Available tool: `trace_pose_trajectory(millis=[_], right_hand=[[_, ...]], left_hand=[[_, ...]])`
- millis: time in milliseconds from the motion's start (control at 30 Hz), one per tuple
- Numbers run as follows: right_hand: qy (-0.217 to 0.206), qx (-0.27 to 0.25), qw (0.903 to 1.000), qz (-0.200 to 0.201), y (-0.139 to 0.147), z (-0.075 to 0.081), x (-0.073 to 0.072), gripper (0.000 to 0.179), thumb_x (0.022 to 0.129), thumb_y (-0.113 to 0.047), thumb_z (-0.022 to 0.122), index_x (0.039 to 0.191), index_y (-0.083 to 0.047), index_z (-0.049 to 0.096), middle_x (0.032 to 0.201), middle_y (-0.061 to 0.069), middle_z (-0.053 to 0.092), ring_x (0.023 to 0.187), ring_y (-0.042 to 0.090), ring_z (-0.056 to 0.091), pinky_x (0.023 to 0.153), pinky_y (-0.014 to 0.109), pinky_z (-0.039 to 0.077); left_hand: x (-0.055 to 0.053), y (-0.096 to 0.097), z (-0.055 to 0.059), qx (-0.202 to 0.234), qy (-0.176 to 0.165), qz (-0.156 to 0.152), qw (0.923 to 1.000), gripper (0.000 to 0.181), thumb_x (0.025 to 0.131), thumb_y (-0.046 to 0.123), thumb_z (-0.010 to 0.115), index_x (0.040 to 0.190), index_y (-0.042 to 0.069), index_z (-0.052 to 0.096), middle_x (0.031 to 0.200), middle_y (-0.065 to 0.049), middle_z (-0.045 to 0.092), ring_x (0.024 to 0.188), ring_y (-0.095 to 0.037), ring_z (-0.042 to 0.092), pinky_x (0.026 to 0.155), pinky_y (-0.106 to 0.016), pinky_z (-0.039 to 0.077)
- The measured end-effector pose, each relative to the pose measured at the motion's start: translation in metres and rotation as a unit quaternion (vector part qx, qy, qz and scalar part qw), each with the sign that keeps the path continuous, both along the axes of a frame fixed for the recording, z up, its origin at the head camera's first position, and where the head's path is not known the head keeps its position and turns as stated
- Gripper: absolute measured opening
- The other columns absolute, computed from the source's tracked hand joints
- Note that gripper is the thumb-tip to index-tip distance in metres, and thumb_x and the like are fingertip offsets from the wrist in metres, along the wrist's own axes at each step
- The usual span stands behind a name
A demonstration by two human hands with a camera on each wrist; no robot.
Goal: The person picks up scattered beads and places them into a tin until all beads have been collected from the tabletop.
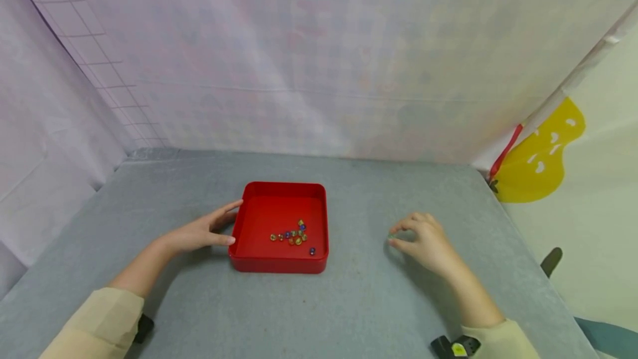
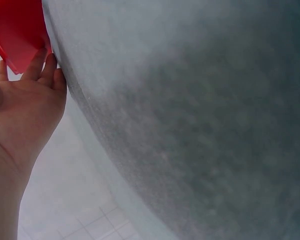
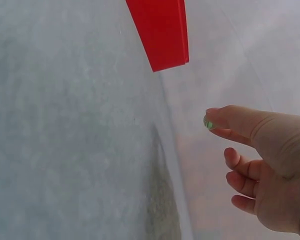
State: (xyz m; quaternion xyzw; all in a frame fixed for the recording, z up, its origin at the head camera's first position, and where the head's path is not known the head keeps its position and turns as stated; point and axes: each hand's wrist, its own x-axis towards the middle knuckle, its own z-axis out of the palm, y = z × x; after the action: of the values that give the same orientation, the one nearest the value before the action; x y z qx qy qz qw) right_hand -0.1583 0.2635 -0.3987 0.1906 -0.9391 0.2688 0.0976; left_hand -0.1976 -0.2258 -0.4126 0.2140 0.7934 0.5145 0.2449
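Observation:
A square red tray [image 1: 281,209] stands on the grey tabletop, with several small glass marbles [image 1: 294,234] in yellow, blue and orange tones lying inside. My left hand [image 1: 206,231] rests against the tray's left side, fingers extended and thumb at the rim near the front. In the left wrist view the fingertips of that hand [image 2: 30,105] meet the red outer wall. To the right of the tray, my right hand [image 1: 423,242] pinches a small green glass marble [image 3: 208,122] between thumb and index finger, just over the table. The other fingers are loosely bent in the right wrist view.
Pale patterned curtains [image 1: 309,60] hang behind and beside the grey table [image 1: 359,303]. A yellow printed shape [image 1: 538,159] shows on the cloth past the right edge. A dark object [image 1: 551,261] sticks up beyond that same edge.

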Motion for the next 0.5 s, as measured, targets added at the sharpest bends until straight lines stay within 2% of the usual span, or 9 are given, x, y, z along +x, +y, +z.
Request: trace_pose_trajectory(millis=[500], right_hand=[[0.002, -0.008, 0.9999, 0.015, -0.020, 0.005, -0.003, 0.013, 0.079, -0.015, 0.080, 0.090, -0.016, 0.073, 0.093, -0.001, 0.061, 0.091, 0.023, 0.050, 0.079, 0.045, 0.038]], left_hand=[[0.001, 0.000, 0.001, -0.004, -0.005, 0.003, 1.0000, 0.083, 0.092, 0.017, 0.065, 0.155, 0.013, 0.010, 0.155, -0.024, 0.015, 0.141, -0.043, 0.011, 0.106, -0.064, 0.018]])
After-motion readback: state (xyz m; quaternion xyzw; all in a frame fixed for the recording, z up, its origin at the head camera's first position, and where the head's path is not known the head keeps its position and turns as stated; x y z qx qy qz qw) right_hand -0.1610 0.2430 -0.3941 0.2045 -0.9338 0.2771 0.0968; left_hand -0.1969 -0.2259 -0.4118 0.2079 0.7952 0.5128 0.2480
